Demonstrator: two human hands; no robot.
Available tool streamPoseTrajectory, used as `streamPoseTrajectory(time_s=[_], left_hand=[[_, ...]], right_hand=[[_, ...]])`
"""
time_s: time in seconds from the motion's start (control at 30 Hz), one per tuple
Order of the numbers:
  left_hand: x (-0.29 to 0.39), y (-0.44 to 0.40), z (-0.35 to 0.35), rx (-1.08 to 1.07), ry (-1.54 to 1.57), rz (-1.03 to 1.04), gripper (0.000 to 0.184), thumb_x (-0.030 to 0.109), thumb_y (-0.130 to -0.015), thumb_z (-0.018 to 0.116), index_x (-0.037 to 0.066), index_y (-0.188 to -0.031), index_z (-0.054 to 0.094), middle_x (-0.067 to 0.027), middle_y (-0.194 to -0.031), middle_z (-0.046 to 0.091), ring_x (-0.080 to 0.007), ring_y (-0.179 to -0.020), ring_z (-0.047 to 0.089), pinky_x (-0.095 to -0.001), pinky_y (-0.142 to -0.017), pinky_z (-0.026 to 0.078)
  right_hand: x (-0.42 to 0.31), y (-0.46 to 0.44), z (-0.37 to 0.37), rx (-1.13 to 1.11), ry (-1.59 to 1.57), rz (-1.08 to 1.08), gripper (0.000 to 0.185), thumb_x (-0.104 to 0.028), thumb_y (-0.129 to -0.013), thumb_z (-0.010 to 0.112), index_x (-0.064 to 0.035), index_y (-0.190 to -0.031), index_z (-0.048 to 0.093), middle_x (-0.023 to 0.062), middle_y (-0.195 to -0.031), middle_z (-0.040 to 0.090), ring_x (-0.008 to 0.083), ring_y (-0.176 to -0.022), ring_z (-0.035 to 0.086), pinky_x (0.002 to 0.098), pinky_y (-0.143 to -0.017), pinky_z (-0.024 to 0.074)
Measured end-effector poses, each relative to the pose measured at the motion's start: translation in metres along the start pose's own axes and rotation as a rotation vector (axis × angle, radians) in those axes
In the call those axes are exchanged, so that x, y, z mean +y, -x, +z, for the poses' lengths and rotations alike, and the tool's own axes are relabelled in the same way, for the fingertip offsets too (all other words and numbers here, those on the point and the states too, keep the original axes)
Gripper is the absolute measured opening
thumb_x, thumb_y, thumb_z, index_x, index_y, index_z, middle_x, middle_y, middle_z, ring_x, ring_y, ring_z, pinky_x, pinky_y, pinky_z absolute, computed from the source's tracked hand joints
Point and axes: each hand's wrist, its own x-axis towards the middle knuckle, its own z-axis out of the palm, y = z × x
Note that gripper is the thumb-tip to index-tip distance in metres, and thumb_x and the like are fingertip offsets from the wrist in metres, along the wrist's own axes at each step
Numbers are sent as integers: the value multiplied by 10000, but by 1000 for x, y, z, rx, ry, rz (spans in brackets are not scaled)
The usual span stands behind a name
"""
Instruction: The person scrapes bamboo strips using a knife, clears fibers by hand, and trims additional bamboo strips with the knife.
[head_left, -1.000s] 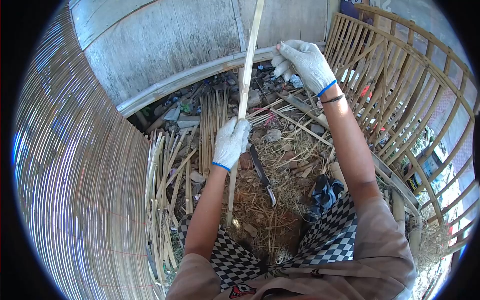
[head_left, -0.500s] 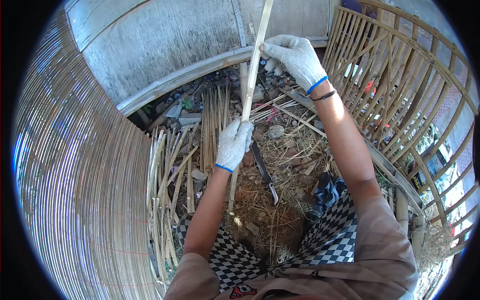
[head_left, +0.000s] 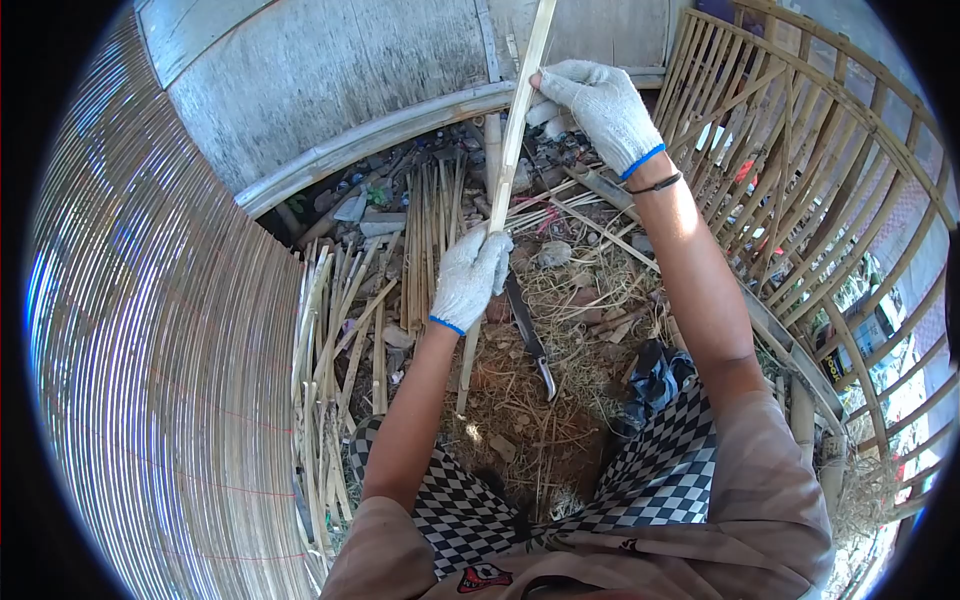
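A long, pale bamboo strip (head_left: 516, 140) runs steeply from the top edge of the view down between my knees. My left hand (head_left: 470, 278), in a white knit glove with a blue cuff, is wrapped round its lower middle. Higher up, my right hand (head_left: 598, 108), gloved the same way, pinches the strip between thumb and fingers. On the ground just right of the strip lies a machete (head_left: 524, 325), its dark blade pointing away from me and its handle towards me. Nobody's hand touches it.
Bamboo slats (head_left: 430, 235) lie in a bundle ahead, with more loose strips (head_left: 335, 330) to the left. A slatted bamboo screen (head_left: 190, 350) stands at left, a bamboo lattice (head_left: 790, 150) at right. A weathered board wall (head_left: 340, 80) closes the back. Shavings (head_left: 590, 290) cover the ground.
Both hands keep their grip on the bamboo strip, which has barely moved. The whole view has shifted slightly, and my right hand appears a little further right.
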Motion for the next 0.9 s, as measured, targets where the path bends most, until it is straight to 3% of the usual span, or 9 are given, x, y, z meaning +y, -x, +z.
streamPoseTrajectory(time_s=[0.33,0.53,0.63,0.67,0.77,0.8,0.9], left_hand=[[-7,-1,4,18,115,23,237,211,-1059,530,18,-965,630,-4,-656,542,-91,-498,490,-258,-469,421],[-9,-7,-7,-5,265,64,279,244,-1070,534,-6,-1026,649,-51,-715,621,-131,-538,580,-278,-483,486],[-5,-8,-10,33,301,21,333,302,-1075,531,-15,-1055,631,-67,-734,619,-166,-562,606,-319,-517,532],[-6,-10,-12,31,323,32,349,315,-1072,536,-20,-1074,635,-75,-745,632,-169,-565,607,-321,-519,537],[-10,-12,-17,18,392,61,347,316,-1066,547,-18,-1070,640,-79,-754,641,-173,-567,608,-327,-524,541],[-11,-14,-19,21,372,76,352,328,-1058,563,-16,-1063,639,-84,-771,653,-181,-592,629,-331,-537,554],[-14,-18,-22,89,344,35,361,342,-1058,560,-10,-1047,635,-89,-788,657,-189,-625,653,-331,-556,568]], right_hand=[[-1,2,6,100,280,-44,215,-203,-998,677,7,-1027,720,84,-817,733,130,-651,704,244,-537,541],[4,3,13,49,302,-202,227,-234,-1031,627,-14,-1017,686,73,-872,739,126,-744,714,267,-648,567],[5,10,27,-88,101,-222,221,-231,-1055,584,-34,-992,660,52,-904,721,136,-824,710,292,-746,576],[22,3,30,-186,-170,-182,198,-213,-1070,555,-54,-991,644,39,-892,690,135,-846,690,297,-754,563],[34,9,40,-267,-318,-88,182,-198,-1076,542,-60,-997,632,32,-832,656,120,-829,656,293,-724,547],[38,9,45,-282,-272,-116,168,-177,-1060,550,-41,-981,610,37,-762,654,151,-687,684,268,-609,556],[42,18,46,-416,-154,143,169,-168,-1053,559,-44,-952,612,15,-689,617,128,-565,618,265,-501,495]])
